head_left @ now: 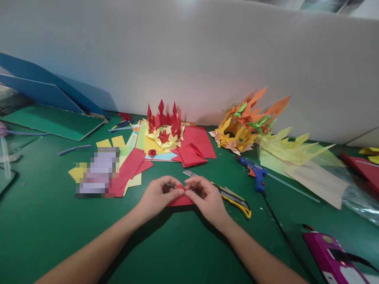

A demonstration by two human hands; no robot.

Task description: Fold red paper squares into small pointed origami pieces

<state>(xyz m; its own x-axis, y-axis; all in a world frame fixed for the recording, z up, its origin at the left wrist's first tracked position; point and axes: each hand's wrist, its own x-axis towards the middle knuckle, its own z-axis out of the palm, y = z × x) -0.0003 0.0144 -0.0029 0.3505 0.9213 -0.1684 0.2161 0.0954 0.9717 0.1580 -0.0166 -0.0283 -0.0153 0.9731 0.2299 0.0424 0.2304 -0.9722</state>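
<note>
Between my two hands is a piece of red paper (181,200), held low over the green table. My left hand (161,195) pinches its upper edge between thumb and fingers. From the other side my right hand (207,197) pinches the same edge, the two thumb tips nearly touching. The fingers hide part of the paper, so its folds are hard to make out. Just beyond and right of my right hand lies a yellow and black utility knife (233,198), its blade showing behind my fingers.
A red paper crown (164,126) stands on stacked coloured sheets at the back. Orange and yellow paper crowns (237,134) are right of it. A blue glue gun (257,175) trails a cord toward a magenta box (328,252). Left lie a blurred phone (99,171) and red strips (130,169).
</note>
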